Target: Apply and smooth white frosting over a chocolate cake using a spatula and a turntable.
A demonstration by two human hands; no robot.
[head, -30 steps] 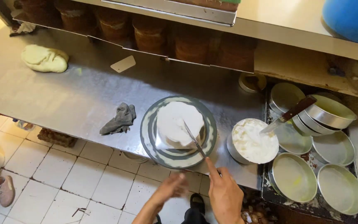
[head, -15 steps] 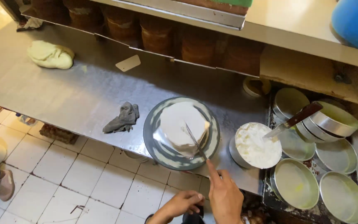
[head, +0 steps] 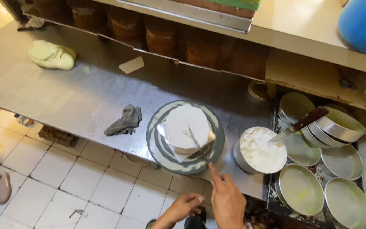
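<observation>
1 head view, steeply downward, facing shelves, counter (head: 64,89) close, perhaps standing height

White-frosted round cake (head: 187,129) on turntable (head: 157,144)

Steel tabletop (head: 43,91), as I see it.
On it: dough lump (head: 51,55), grey rag (head: 125,120), turntable (head: 185,136), cream bowl (head: 261,149), cake pans (head: 318,169).

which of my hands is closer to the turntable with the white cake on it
Right. Your right hand has its forefinger at the near rim of the turntable, holding the spatula that rests on the white cake. Your left hand sits lower, off the counter's edge.
</observation>
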